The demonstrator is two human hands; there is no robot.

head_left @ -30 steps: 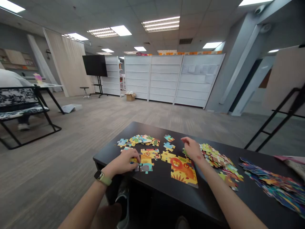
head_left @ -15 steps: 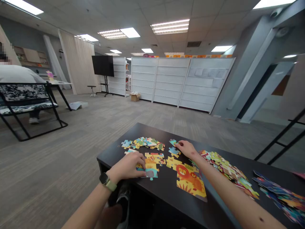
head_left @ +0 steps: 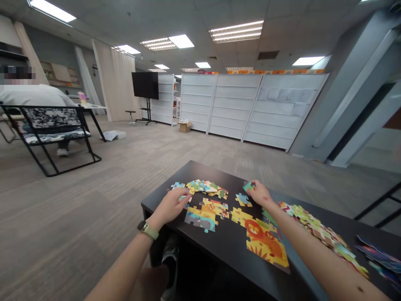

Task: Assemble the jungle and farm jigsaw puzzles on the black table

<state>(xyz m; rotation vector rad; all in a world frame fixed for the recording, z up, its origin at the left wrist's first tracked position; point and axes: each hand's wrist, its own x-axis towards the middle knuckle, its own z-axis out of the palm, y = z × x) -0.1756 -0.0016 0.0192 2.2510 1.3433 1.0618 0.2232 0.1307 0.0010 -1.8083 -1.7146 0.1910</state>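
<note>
My right hand [head_left: 260, 194] pinches a teal puzzle piece [head_left: 248, 186] near the table's far edge. Just below it lies a blue puzzle piece [head_left: 243, 200]. My left hand [head_left: 173, 205], with a watch on the wrist, has its fingers closed on a pale blue puzzle piece [head_left: 186, 200], mostly covered by the fingers. Beside that hand is a joined section with a hippo [head_left: 200, 220] and a yellow animal above. To its right sits a larger joined section with lions [head_left: 266, 242]. Behind them is a heap of loose pieces [head_left: 205, 187].
On the dark table [head_left: 216, 246], another long heap of puzzle pieces [head_left: 316, 225] lies to the right, beyond my right forearm. Darker, colourful pieces [head_left: 380, 255] are at the far right. A person [head_left: 40, 95] sits on a chair [head_left: 53, 121] at the left.
My left hand has moved off the hippo section and back to a loose piece. The right hand has shifted the teal piece away from the blue one. The view has turned slightly left.
</note>
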